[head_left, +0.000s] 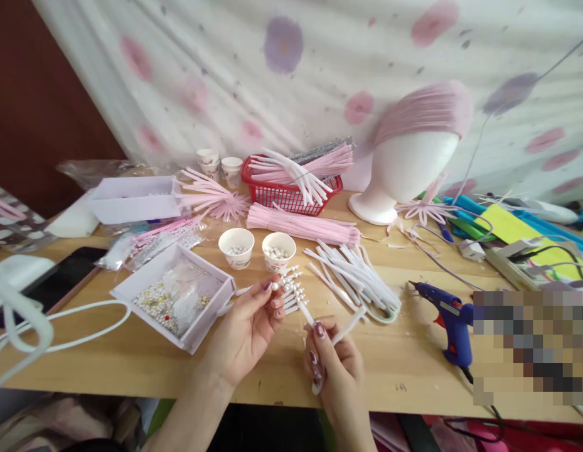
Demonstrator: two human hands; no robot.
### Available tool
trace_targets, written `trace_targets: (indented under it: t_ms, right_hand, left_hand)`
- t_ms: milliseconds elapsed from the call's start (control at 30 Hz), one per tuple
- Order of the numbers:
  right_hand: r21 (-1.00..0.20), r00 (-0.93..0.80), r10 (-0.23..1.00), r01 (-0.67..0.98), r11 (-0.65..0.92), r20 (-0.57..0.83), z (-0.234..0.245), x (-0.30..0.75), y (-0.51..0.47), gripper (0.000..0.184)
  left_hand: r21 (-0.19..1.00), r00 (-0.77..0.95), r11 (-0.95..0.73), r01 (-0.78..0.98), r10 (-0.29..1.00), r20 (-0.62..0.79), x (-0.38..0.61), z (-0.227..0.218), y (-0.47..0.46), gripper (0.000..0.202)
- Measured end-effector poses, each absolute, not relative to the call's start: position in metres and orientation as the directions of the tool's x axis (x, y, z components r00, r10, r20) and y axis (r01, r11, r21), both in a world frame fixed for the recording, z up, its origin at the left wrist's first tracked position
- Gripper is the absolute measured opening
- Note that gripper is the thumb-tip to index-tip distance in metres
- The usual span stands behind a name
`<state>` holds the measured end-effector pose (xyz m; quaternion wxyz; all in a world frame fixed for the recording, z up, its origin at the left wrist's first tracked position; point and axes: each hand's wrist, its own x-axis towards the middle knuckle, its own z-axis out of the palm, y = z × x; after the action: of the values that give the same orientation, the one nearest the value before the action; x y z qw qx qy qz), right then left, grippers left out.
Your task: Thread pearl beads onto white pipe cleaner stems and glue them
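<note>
My left hand [248, 336] is closed in a pinch, thumb and forefinger on a small white pearl bead [275, 286]. Right beside those fingertips, a spray of short stems tipped with white beads [295, 287] fans out. My right hand [337, 367] is wrapped round a white pipe cleaner [351, 324], one end of which sticks out to the upper right. A white stem [307, 312] runs from the right thumb up to the beaded spray. Two paper cups, a left cup [236, 248] and a right cup [278, 252], hold small beads just beyond my hands.
At left lies an open white box [216, 300] of mixed beads. Loose white pipe cleaners [357, 279] and a pink bundle [300, 225] lie beyond my hands. A red basket [291, 196], a foam head [408, 163] and a blue glue gun [449, 317] stand around.
</note>
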<state>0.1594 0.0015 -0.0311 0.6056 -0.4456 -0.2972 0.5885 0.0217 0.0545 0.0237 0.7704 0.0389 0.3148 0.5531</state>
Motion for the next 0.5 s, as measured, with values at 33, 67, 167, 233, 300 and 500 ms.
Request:
trace_targets:
  t_ms: [33, 67, 167, 233, 300, 500]
  right_hand:
    - [-0.913, 0.13, 0.98, -0.399, -0.09, -0.154, -0.029, 0.161, -0.001, 0.044]
    - [-0.93, 0.121, 0.982, -0.355, -0.094, -0.145, -0.027, 0.162, -0.003, 0.041]
    - [-0.958, 0.139, 0.979, -0.266, -0.109, -0.15, -0.014, 0.159, -0.008, 0.04]
    - [-0.973, 0.21, 0.966, -0.206, -0.108, -0.152, -0.005, 0.153, -0.01, 0.043]
    - [-0.984, 0.28, 0.949, -0.147, -0.105, -0.143, 0.002, 0.146, -0.01, 0.046]
    - [-1.0, 0.413, 0.911, 0.016, -0.024, -0.015, 0.007, 0.132, -0.011, 0.04]
  left_hand:
    - [0.406, 0.2, 0.386, -0.828, 0.881, -0.43, 0.02, 0.021, 0.054, 0.027]
    - [0.405, 0.209, 0.387, -0.828, 0.884, -0.419, 0.018, 0.019, 0.053, 0.018]
    - [0.403, 0.229, 0.398, -0.824, 0.885, -0.406, 0.015, 0.014, 0.051, 0.018]
    - [0.4, 0.239, 0.412, -0.819, 0.878, -0.415, 0.013, 0.013, 0.05, 0.033]
    - [0.399, 0.249, 0.426, -0.812, 0.871, -0.425, 0.013, 0.012, 0.049, 0.035]
    - [0.371, 0.292, 0.413, -0.832, 0.894, -0.34, 0.015, 0.011, 0.041, 0.025]
